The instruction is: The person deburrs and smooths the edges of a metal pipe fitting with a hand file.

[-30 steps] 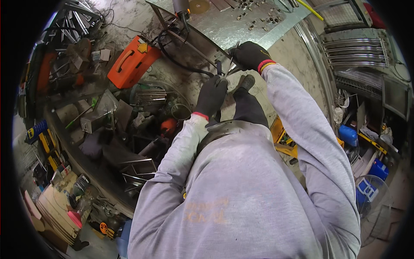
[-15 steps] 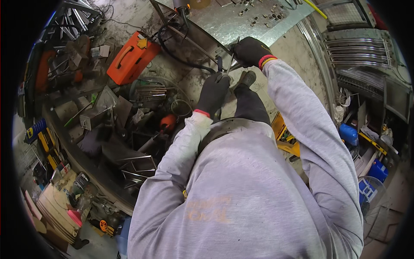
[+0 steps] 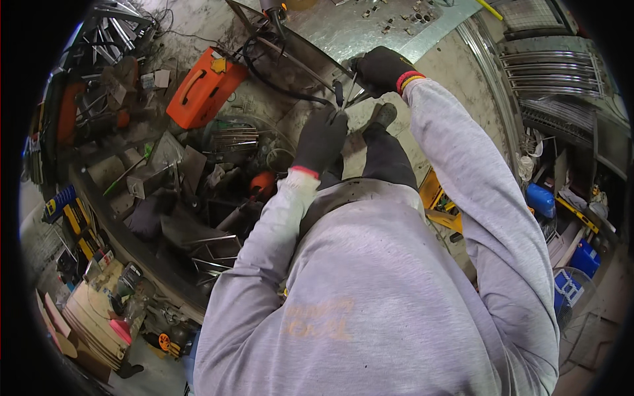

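Observation:
My left hand (image 3: 321, 140), in a dark glove, is closed in front of me. Its fingers are around what looks like a welding torch (image 3: 339, 93), a short black stub standing up from the grip with a black hose (image 3: 297, 98) running to it. Ahead and to the right, my gloved right hand (image 3: 383, 71) is closed on a thin metal rod (image 3: 352, 86). This rod slants down toward the left fingertips; whether they touch it I cannot tell. Just beyond both hands runs a long metal bar (image 3: 297, 61).
An orange case (image 3: 205, 88) with a handle stands left of the hands. Scrap metal and tools crowd the left side. A metal sheet (image 3: 396, 46) bearing small pieces lies ahead. Shiny tube racks (image 3: 551, 72) and long profiles (image 3: 485, 66) are at right, a yellow toolbox (image 3: 436, 198) beside my leg.
The rod between my hands shows more plainly and stands steeper. My right hand has shifted slightly up, and my left has turned a little. The whole view has shifted slightly.

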A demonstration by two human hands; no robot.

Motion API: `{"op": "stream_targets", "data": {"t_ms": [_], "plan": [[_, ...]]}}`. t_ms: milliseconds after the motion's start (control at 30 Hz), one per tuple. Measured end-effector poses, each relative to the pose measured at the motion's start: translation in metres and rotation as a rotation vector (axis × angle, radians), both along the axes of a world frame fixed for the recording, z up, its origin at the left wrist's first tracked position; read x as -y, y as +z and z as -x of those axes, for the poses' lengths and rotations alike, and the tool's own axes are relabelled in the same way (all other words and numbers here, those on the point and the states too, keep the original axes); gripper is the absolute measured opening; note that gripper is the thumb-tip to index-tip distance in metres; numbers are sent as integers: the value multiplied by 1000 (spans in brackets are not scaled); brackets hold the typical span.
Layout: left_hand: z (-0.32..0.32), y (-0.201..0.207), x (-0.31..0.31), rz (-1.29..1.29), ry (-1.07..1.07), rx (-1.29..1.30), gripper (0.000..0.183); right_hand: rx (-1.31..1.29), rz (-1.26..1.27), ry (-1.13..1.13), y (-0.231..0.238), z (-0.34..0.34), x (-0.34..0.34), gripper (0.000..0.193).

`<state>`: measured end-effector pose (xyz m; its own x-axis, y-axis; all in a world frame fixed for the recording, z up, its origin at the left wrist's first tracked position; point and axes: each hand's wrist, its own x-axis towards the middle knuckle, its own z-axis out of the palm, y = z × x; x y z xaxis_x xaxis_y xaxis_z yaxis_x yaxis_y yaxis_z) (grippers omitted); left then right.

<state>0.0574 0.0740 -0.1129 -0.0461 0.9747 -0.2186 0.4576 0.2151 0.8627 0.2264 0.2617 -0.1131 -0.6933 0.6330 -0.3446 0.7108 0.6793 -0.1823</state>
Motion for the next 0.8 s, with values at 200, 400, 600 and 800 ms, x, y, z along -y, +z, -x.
{"op": "stream_targets", "data": {"t_ms": [200,400,600,800], "plan": [[-10,-1,-41,-70,20,-358,28,42,1,148,23,5,0,33],[-19,20,-19,37,38,-165,32,35,284,94,31,-6,9,17],[-19,-2,-3,58,116,-122,33,70,423,-344,48,17,27,40],[-9,0,9,211,86,120,32,-64,452,-649,52,15,32,50]]}}
